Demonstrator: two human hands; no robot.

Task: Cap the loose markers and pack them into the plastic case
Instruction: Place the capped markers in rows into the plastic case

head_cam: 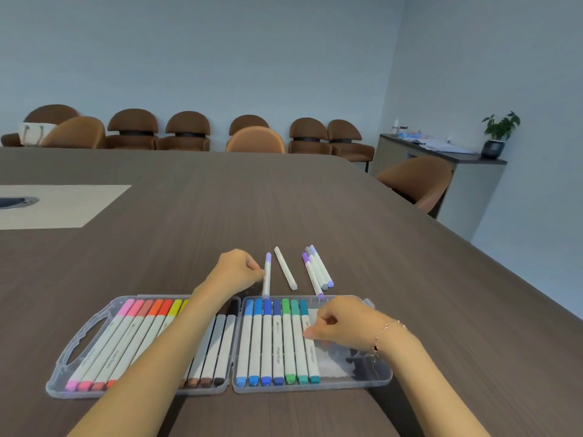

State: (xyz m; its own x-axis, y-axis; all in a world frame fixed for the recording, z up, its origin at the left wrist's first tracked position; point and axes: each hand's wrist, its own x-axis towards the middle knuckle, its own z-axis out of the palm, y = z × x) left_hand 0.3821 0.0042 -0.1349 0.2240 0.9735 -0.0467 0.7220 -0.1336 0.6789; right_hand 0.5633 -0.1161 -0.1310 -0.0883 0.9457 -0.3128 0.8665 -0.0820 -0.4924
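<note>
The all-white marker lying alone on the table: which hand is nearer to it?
Left. The left hand holds a lavender-capped marker just beside the all-white marker; the right hand is over the plastic case.

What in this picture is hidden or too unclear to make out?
Head view only:
- Several markers in the case's left half: the left forearm crosses over them.
- What the left hand does with the lilac marker: fingertips meet it, grip unclear.
- Right half's free slots: the right hand and its shadow cover them.
- Print on the barrels: too small to read beyond "marker".
- Papers on the far sideboard: too small.
</note>
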